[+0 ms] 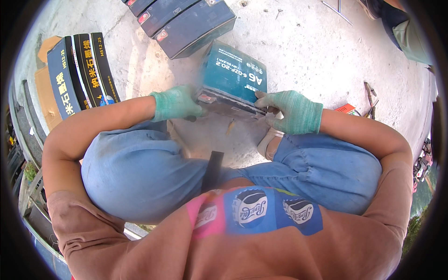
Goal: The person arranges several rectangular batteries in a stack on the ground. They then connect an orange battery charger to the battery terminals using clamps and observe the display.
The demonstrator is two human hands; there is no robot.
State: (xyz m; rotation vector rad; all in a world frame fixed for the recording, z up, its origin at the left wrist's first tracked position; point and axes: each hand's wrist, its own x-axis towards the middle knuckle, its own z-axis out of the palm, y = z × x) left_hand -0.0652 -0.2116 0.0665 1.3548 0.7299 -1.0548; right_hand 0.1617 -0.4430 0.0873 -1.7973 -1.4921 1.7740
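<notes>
Before me on the concrete floor is a lead-acid battery [234, 71] with a teal printed side. Its dark end, with a reddish terminal mark at the left corner, faces me. My right hand [292, 110], in a green-and-grey knit work glove, grips the battery's near right edge, a fingertip over the teal side. My left hand [178, 103], gloved alike, is at the near left corner. That hand is blurred, and whether it grips the battery is unclear. A small dark thing [190, 118] shows beneath its fingers; what it is I cannot tell.
Several dark batteries [196, 26] stand in a row beyond. Boxes with printed sides [82, 70] stand at left beside brown cardboard [47, 94]. On the right lie a red device [345, 108] and pliers-like tools [370, 94]. Another person's leg [409, 38] appears at upper right; metal rods [337, 12] lie nearby.
</notes>
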